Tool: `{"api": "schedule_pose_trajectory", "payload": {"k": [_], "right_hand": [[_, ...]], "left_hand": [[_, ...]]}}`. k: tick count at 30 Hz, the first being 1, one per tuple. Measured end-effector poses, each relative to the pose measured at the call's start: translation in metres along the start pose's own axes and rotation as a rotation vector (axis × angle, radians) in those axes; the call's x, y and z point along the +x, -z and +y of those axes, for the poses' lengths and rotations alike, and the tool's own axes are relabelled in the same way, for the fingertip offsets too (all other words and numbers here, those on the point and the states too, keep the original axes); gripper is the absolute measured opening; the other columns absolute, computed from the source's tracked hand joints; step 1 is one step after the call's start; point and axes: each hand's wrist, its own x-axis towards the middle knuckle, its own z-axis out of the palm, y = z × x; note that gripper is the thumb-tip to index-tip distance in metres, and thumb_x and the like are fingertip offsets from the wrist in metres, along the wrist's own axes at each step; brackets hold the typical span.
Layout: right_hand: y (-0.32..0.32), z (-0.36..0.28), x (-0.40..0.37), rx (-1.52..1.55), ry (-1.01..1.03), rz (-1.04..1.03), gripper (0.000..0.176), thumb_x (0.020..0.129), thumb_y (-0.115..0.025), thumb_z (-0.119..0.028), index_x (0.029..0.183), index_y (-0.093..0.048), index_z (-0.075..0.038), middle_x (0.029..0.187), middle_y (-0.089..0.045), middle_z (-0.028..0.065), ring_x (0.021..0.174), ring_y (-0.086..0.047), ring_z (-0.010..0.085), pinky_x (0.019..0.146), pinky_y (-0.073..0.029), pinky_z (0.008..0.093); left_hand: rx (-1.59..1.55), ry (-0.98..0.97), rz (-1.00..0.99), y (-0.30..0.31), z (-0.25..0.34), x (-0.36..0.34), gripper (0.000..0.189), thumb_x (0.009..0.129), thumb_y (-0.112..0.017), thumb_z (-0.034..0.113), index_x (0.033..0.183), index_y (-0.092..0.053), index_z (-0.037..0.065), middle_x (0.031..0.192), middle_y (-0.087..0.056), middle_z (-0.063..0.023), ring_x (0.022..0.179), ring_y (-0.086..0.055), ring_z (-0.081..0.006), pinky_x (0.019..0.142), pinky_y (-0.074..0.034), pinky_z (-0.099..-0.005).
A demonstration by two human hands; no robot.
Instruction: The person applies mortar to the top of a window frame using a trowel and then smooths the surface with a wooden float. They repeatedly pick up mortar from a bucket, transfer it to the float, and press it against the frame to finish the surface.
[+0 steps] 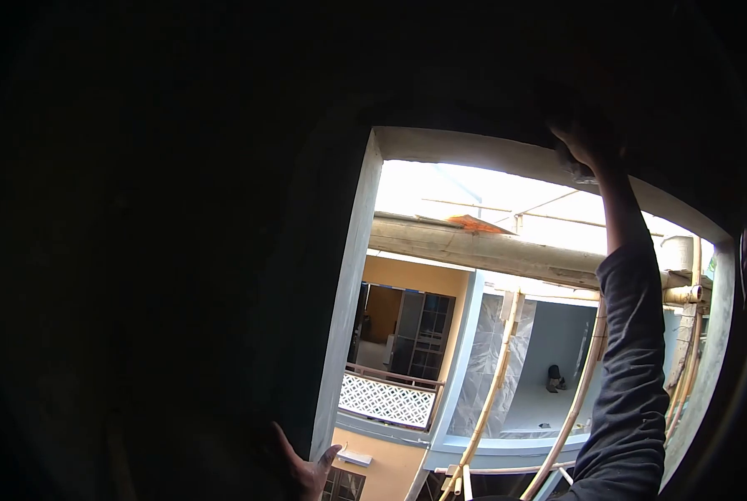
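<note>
Well, from my feed the room is nearly black, and the only light comes through a window opening with pale plastered edges. My right hand is raised to the lintel and pressed on its underside at the far end. A small pale lump shows under the fingers, but I cannot tell whether they grip it. The dark sleeve runs straight down from that hand. My left hand is low, spread open, its thumb toward the jamb. Beyond both hands are a rough beam, bamboo poles and a lattice railing on the building opposite.
</note>
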Motion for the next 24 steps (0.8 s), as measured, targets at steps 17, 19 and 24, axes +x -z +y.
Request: {"api": "schedule_pose_trajectory", "payload": {"k": [17, 19, 24], "right_hand": [[0.033, 0.075, -0.009, 0.008, -0.161, -0.285, 0.074, 0.078, -0.067, -0.059, 0.136, -0.049, -0.018, 0.137, -0.048, 0.0139, 0.123, -0.050, 0.0352, 0.100, -0.043, 0.0495], [0.033, 0.077, -0.009, 0.029, -0.174, -0.288, 0.074, 0.078, -0.067, -0.059, 0.136, -0.049, -0.018, 0.139, -0.047, 0.0133, 0.123, -0.049, 0.0350, 0.100, -0.043, 0.0493], [0.038, 0.075, -0.016, 0.013, -0.189, -0.238, 0.071, 0.078, -0.066, -0.057, 0.136, -0.050, -0.019, 0.137, -0.049, 0.0127, 0.121, -0.051, 0.0352, 0.099, -0.044, 0.0491]], "left_hand": [[-0.250, -1.578, -1.022, 0.075, 0.394, 0.197, 0.058, 0.098, -0.040, 0.048, 0.143, -0.038, 0.012, 0.140, -0.047, -0.0148, 0.124, -0.051, -0.0317, 0.108, -0.036, -0.0475], [-0.219, -1.563, -1.029, 0.072, 0.400, 0.197, 0.061, 0.098, -0.034, 0.052, 0.145, -0.035, 0.013, 0.141, -0.046, -0.0149, 0.127, -0.049, -0.0325, 0.110, -0.033, -0.0478], [-0.103, -1.580, -0.994, 0.074, 0.409, 0.198, 0.064, 0.098, -0.026, 0.056, 0.147, -0.030, 0.014, 0.147, -0.035, -0.0199, 0.137, -0.035, -0.0330, 0.115, -0.023, -0.0492]]}}
